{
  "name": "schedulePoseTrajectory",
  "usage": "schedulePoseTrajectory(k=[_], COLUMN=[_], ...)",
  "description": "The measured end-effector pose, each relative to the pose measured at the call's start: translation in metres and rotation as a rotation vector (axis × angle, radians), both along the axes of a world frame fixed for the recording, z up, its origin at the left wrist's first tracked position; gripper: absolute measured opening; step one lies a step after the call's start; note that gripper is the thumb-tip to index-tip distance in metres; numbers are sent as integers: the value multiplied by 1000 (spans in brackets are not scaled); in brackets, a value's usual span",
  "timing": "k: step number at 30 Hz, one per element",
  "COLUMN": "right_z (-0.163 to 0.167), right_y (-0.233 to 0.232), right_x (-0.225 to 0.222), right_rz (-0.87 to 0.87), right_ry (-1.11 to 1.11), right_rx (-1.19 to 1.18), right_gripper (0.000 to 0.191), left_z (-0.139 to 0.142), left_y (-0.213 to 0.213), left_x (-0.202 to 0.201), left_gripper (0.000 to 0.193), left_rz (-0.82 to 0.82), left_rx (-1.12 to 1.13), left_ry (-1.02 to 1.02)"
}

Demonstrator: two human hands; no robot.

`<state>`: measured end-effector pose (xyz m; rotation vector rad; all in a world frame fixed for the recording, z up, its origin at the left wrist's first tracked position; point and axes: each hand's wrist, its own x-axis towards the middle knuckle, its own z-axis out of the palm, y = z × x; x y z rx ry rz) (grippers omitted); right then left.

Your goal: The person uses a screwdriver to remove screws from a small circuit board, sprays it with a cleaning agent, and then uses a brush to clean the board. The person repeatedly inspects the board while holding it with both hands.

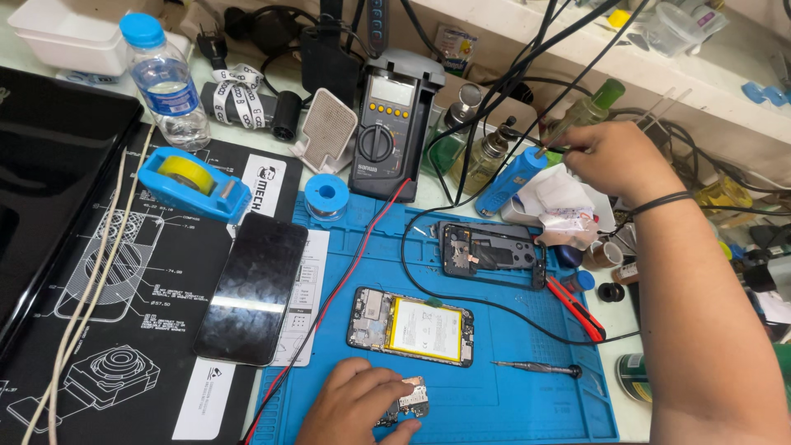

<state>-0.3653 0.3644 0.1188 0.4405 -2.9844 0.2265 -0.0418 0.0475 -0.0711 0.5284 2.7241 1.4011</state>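
Circuit board and tweezers in hand

A small circuit board (409, 401) lies flat on the blue mat (511, 404), pinned under left fingertips, just below the opened phone (410, 326). Thin tweezers (560, 138) are pinched, tilted, up near the bottles.

left hand (358, 404) palm down, fingers curled, near front edge | right hand (611, 161) reaching to far edge, fingers pinched, forearm extended

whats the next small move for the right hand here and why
Probably draw the right hand back toward the small circuit board that the left hand pins on the blue mat. The right hand grips a thin tool by the bottles, far from the board.
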Motion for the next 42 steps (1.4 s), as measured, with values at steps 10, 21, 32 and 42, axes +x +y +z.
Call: schedulePoseTrajectory(k=[10,21,32,42], right_z=[-10,-23,-50,-121], right_y=[3,12,44,-8], right_x=[0,34,160,318], right_rz=[27,-55,-275,51], right_ry=[-6,-68,-400,-249], right_rx=[62,-473,-1393,-405], right_gripper=[33,39,49,34], left_z=[14,33,56,48], left_y=[0,-1,0,-17], left_x=[7,22,22,23], left_gripper=[47,44,42,59], left_rz=[29,88,98,140], left_rx=[33,67,67,-60], left_ry=[24,53,57,198])
